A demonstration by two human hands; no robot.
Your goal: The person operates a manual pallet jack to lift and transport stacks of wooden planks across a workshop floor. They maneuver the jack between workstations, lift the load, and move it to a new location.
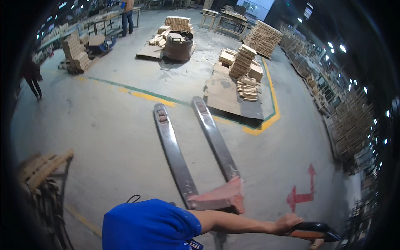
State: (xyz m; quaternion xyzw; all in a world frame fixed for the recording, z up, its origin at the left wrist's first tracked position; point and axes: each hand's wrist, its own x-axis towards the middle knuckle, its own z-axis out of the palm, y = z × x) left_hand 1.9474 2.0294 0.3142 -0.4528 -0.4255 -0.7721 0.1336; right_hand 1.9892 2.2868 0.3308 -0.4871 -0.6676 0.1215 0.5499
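My left arm, in a blue short sleeve (150,221), reaches across the lower part of the view to the right. At its end my left hand (287,224) is closed around the black and orange handle (314,231) of a pallet jack. Of my right hand (317,243) only a small part shows at the bottom edge, its fingers curled against the same handle. Two long grey forks (175,156) lie low over the floor and point away from me, joined by a worn red frame (221,196). Nothing rests on the forks.
Stacked wood pieces (243,62) stand on a flat board (233,98) beyond the right fork. Farther off are a brown round tub (178,46) and more wood stacks (75,52). Wooden racks (354,121) line the right. Two people (127,18) stand at the far left.
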